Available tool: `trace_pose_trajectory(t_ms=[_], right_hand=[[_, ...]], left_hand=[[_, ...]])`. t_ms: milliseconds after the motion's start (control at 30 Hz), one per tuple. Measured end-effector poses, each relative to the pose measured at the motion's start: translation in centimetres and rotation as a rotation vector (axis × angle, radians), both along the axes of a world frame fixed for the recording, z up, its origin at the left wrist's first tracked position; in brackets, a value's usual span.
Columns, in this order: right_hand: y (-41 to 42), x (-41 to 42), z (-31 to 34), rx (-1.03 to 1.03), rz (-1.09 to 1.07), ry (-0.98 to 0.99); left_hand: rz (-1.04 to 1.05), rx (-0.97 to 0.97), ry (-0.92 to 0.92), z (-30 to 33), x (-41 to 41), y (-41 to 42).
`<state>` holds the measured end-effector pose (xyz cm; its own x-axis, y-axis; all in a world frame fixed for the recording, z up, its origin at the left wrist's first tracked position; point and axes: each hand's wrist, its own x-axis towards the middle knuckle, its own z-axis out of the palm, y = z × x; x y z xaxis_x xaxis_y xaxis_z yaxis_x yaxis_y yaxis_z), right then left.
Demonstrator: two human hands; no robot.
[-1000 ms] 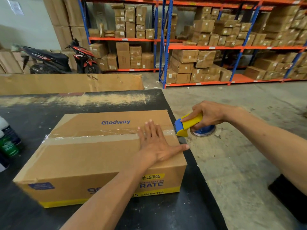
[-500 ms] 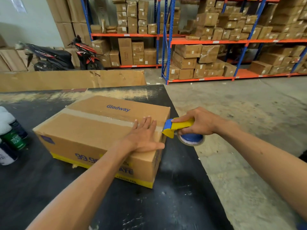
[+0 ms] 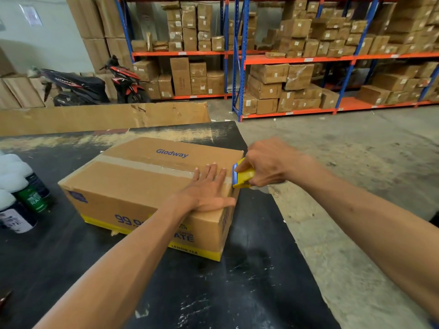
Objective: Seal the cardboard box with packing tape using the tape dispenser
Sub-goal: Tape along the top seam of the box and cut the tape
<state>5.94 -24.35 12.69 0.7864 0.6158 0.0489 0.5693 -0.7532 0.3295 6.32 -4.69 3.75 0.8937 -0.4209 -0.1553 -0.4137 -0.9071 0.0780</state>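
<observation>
A brown cardboard box (image 3: 133, 186) printed "Glodway" lies turned at an angle on the black table (image 3: 213, 293). A strip of clear packing tape (image 3: 147, 165) runs along its top seam. My left hand (image 3: 209, 189) rests flat, fingers spread, on the box's top at its right end, over the tape. My right hand (image 3: 266, 163) grips a yellow and blue tape dispenser (image 3: 242, 175) pressed against the box's right edge, just past my left fingertips. The tape roll is hidden behind my hand.
Several spray cans with white caps (image 3: 21, 191) stand at the table's left edge. A flat cardboard sheet (image 3: 102, 117) leans behind the table. Beyond are a parked motorbike (image 3: 90, 84), shelving racks full of cartons (image 3: 285, 67), and concrete floor (image 3: 344, 174) to the right.
The box has been turned so its right end swings nearer to me. My right hand brought the dispenser up against the box's right edge. My left hand stayed flat on top.
</observation>
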Motion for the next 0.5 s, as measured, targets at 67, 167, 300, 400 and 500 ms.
trace_pose_trajectory(t_ms=[67, 167, 300, 400, 500], right_hand=[[0.5, -1.1, -0.5, -0.05, -0.033, -0.043], [0.1, -2.5, -2.2, -0.151, -0.118, -0.037], [-1.5, -3.0, -2.7, -0.029, -0.198, 0.001], [-1.7, -2.7, -2.0, 0.093, -0.24, 0.005], [-1.7, -2.2, -2.1, 0.189, -0.307, -0.007]], left_hand=[[-0.005, -0.007, 0.005, -0.1, 0.1, 0.2], [-0.03, -0.018, 0.024, 0.2, 0.1, 1.3], [0.044, -0.009, 0.049, 0.8, 0.0, 0.7], [0.232, -0.004, -0.043, 0.0, -0.3, -2.6], [0.331, -0.018, -0.088, -0.9, -0.3, -4.2]])
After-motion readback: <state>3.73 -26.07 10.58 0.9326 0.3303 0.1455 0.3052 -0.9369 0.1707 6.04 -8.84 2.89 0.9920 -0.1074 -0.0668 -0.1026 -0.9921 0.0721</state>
